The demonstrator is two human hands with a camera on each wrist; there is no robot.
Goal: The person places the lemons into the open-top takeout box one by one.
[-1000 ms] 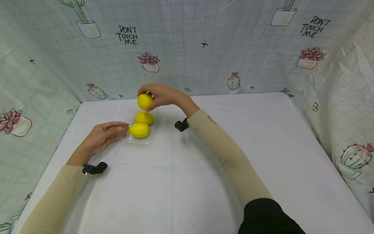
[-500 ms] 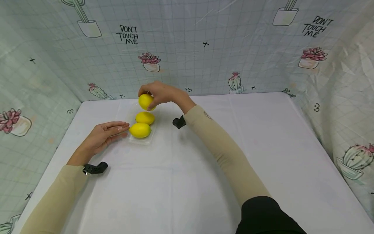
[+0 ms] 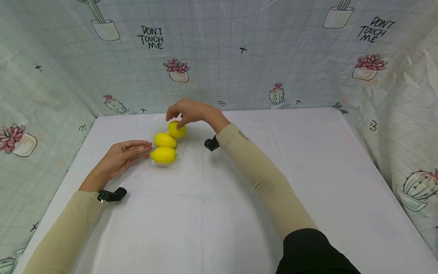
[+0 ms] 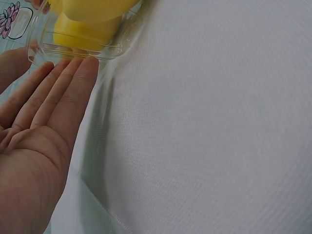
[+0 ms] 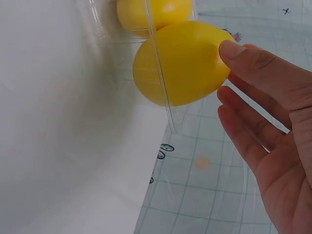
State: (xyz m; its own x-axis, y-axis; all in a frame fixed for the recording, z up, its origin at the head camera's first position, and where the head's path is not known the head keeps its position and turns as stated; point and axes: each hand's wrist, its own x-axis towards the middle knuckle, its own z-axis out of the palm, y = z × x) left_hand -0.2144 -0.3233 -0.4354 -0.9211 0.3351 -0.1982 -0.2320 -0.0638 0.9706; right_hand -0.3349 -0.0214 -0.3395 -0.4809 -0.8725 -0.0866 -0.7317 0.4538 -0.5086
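White-clothed table (image 3: pixel 239 198), a clear plastic tray (image 3: pixel 152 131) of three lemons (image 3: pixel 164 155) at its far left.

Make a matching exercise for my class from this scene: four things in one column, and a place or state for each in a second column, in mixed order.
1. right hand
2. left hand
3. nearest lemon
4. clear tray

a. holds three lemons
b. flat, fingertips against the tray's side
c. fingertip on the farthest lemon
d. at the tray's near end

Pairs: 1-c, 2-b, 3-d, 4-a
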